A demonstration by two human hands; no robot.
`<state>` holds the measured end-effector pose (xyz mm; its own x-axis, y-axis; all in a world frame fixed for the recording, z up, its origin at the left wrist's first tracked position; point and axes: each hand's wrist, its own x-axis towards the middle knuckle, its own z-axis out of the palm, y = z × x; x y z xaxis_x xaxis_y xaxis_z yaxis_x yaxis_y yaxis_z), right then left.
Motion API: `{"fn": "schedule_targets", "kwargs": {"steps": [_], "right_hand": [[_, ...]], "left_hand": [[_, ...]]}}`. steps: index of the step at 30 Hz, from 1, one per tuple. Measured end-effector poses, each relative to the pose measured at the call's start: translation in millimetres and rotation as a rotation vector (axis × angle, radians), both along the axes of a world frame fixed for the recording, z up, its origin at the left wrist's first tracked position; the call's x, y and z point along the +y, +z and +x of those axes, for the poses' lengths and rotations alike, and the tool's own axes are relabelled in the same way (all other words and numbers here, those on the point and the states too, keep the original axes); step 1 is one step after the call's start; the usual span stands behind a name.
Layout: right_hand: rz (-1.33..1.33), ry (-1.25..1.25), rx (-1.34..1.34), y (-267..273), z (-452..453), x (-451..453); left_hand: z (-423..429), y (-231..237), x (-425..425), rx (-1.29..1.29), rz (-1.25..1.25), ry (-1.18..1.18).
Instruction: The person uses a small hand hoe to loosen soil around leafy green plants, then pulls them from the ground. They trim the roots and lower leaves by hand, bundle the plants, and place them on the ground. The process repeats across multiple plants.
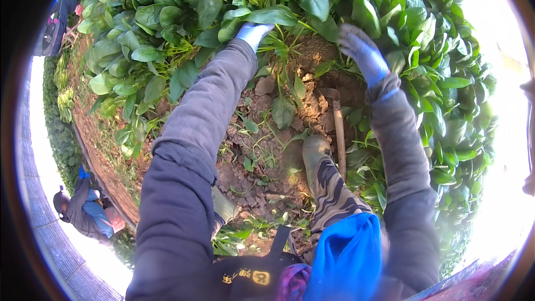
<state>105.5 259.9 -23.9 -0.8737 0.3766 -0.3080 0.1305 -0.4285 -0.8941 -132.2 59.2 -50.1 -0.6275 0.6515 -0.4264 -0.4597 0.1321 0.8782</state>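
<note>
My left hand (254,35), in a blue glove, reaches in at the edge of the spinach plants (271,16); broad leaves cover its fingers, so its grip is hidden. To the right, my right hand (363,52), also gloved in blue, is slightly blurred beside the leaves, its fingers extended and holding nothing visible. A hoe-like hand tool with a wooden handle (339,133) lies on the soil below my right hand, its rusty metal head near the plants.
Bare, clumpy soil (250,150) with loose leaves lies between my boots (316,150). Dense spinach rises ahead and on the right. Another person (85,213) crouches at the far left. A dark bag (54,27) stands at the upper left.
</note>
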Motion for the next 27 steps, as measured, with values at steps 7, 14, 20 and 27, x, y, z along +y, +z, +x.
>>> {"fn": "schedule_targets", "kwargs": {"steps": [7, 14, 20, 27], "right_hand": [[0.133, -0.037, -0.433, -17, 129, -147], [0.859, -0.076, -0.767, -39, 187, -172], [0.868, 0.351, -0.912, -29, 162, -154], [0.390, -0.124, -0.595, -14, 150, -163]], "left_hand": [[36, 0, 3, 0.533, -0.293, -0.297], [96, 0, 28, 1.397, -0.730, -0.845], [83, -42, 21, 1.739, -1.135, -0.859], [61, -54, 3, 1.846, -1.071, -1.003]]}}
